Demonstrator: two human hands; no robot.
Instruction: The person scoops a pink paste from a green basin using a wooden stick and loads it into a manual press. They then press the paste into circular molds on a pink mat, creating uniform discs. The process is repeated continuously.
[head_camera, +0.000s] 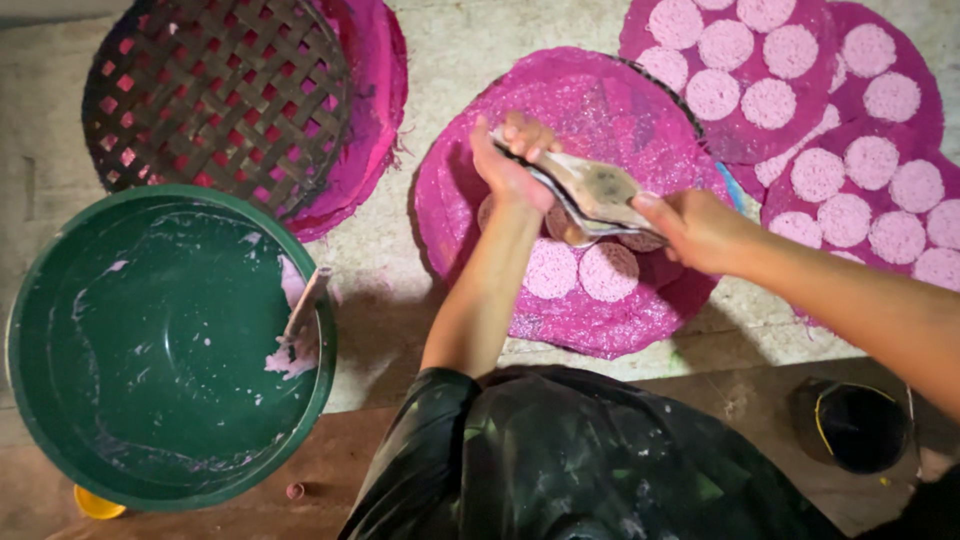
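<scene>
While you clamp a stack of thin metal plates (592, 195) at centre frame, your left hand (512, 160) grips the far end and your right hand (695, 228) pinches the near corner. Under them lies a round magenta mat (590, 110) with two pale pink discs (580, 270). More disc-covered mats (800, 90) fill the upper right. At lower left sits a green basin (165, 345), with a woven tray (215, 95) above it.
</scene>
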